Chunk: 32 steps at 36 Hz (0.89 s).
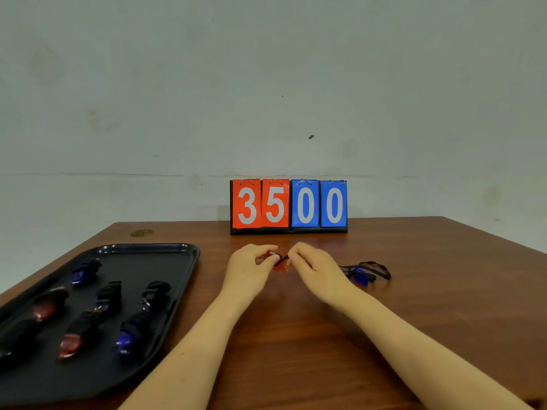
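Fingers (265, 249) of your left hand (247, 270) and right hand (313, 269) pinch the small red piece (279, 267) and its limp black cord (282, 258) over the counter (296, 321) at twelve o'clock; it looks light and probably slick, so grip its hard body.

I'm sat at a dark brown wood-grain table (414, 306), with a stained, pale grey-green plaster wall (266, 84) behind it. Lighting's pretty flat and even.

Place: you face a bare, staged recording setup.
Wall: plain stained wall (177, 99) ahead of you.
Table: your brown wooden table (414, 306) bears a flip scoreboard (288, 206) reading 3500 and a black tray (194, 252).
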Each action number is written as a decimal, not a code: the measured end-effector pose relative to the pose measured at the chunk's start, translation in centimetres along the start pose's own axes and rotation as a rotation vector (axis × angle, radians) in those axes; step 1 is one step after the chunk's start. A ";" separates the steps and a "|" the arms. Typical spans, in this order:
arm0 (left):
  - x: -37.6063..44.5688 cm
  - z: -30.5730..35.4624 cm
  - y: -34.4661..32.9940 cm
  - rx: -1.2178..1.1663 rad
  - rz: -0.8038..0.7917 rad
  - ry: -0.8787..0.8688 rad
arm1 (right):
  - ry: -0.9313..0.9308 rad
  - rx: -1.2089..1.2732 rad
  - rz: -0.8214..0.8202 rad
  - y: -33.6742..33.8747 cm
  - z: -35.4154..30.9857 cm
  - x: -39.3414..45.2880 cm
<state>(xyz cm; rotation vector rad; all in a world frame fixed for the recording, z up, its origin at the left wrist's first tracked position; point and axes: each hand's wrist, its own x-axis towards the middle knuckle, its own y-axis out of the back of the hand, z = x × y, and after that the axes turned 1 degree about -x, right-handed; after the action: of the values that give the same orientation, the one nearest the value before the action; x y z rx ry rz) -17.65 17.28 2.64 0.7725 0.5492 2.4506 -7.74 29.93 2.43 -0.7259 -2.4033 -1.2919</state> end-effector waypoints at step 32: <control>0.1 1.3 0.5 -1.092 0.148 0.347 | 0.018 0.054 -0.152 -0.6 -0.6 -0.4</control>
<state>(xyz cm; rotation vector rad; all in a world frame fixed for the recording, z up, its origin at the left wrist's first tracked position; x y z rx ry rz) -17.11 17.27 3.87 -0.0722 -0.7421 2.4999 -7.79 29.06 2.12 -0.5236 -2.5102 -1.2780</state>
